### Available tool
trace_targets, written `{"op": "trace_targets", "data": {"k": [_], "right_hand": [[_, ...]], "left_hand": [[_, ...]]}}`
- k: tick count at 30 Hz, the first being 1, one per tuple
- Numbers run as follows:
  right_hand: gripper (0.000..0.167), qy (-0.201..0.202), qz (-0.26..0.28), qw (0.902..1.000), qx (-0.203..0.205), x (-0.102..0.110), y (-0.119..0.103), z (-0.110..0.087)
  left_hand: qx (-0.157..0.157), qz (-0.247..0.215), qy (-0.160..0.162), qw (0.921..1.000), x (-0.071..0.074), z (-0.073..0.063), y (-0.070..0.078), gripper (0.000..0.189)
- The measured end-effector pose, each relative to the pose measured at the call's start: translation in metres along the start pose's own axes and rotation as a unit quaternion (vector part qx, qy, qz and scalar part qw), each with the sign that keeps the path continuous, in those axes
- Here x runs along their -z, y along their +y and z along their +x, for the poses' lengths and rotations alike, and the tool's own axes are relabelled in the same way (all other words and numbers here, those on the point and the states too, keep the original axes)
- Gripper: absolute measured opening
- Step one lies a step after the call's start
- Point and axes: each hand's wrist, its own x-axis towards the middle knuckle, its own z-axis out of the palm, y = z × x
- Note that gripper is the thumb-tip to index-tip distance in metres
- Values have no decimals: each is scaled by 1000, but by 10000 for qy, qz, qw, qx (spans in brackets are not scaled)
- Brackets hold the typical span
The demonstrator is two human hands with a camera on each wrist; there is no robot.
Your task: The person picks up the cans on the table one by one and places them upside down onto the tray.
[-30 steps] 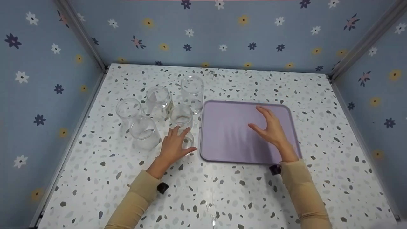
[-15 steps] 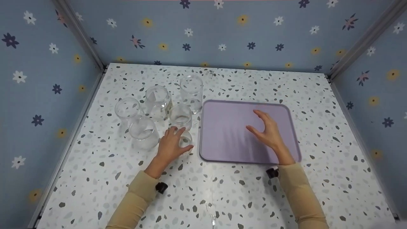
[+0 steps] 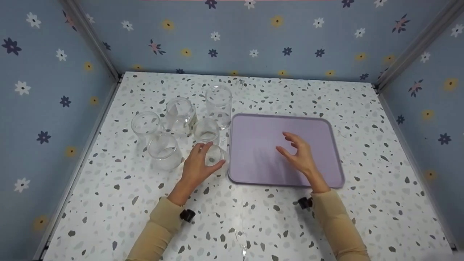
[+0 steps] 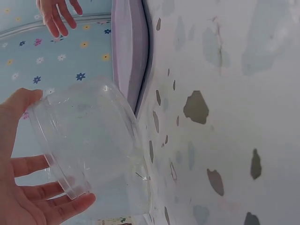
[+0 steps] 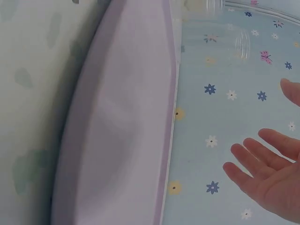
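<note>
My left hand (image 3: 197, 166) grips a small clear plastic jar (image 4: 93, 136) around its rim, thumb on one side and fingers on the other. The jar leans over in the left wrist view, its base close to the speckled tabletop. Just behind it stands another small clear jar (image 3: 206, 132). To the left are two wider clear jars, a near one (image 3: 164, 152) and a farther one (image 3: 145, 125). My right hand (image 3: 299, 154) hovers over the lilac tray (image 3: 253, 145), fingers spread and loosely bent, holding nothing; its palm shows in the right wrist view (image 5: 276, 183).
Farther back stand a clear jar (image 3: 180, 116) and a tall clear jar (image 3: 218, 105), the latter by the tray's back left corner. Flower-patterned panels (image 3: 253, 36) wall the speckled table (image 3: 246, 217) at the back and sides.
The gripped jar has shifted right toward the tray and tipped, with my left hand around it. My right hand has moved left and slightly nearer over the tray.
</note>
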Motion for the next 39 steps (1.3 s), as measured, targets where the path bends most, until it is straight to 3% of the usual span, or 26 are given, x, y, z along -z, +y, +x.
{"op": "trace_targets", "data": {"k": [8, 12, 20, 30, 39], "right_hand": [[42, 50, 778, 9967, -229, -7, -5, -1], [40, 31, 1145, 9930, -272, -8, -22, -1], [36, 89, 2042, 9779, -433, -13, -39, 0], [37, -36, 2722, 9603, -607, -24, -33, 0], [43, -422, 3096, 9486, -512, -37, -16, 1]], "left_hand": [[-124, -421, 242, 9987, -6, 7, 6, 63], [-66, -696, 247, 9973, -9, 12, 9, 63], [59, -929, 232, 9954, -18, 24, 19, 65], [100, -1503, 312, 9881, -32, 35, 28, 62], [204, -1921, 440, 9802, -42, 41, 36, 56]]}}
